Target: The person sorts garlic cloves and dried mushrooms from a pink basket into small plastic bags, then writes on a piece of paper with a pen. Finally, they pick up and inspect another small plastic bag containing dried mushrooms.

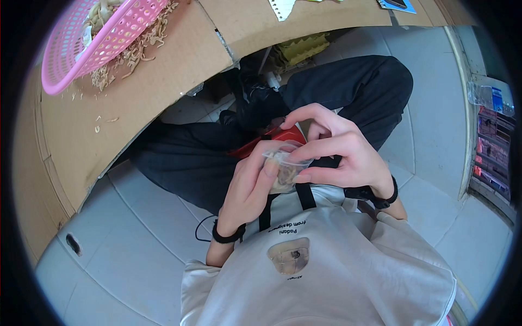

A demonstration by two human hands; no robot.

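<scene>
Above my lap is a small clear plastic bag (286, 175) with pale brownish pieces inside, too blurred to name. My left hand (247, 187) is closed on the bag's left side, its thumb lying over the front. From the right, my right hand (345, 152) is closed on the bag, with thumb and a finger at its right edge near the opening. The fingers partly hide the bag's mouth. Just behind the hands a red object (293, 135) rests by my legs, mostly covered.
A cardboard-covered table (163, 81) curves across the front and left. On it stands a pink perforated basket (70, 68) with pale, stringy pieces; more shreds (144, 51) lie beside it. A plastic bottle (489, 96) is at the far right. Yellowish packaging (302, 51) sits beneath the table.
</scene>
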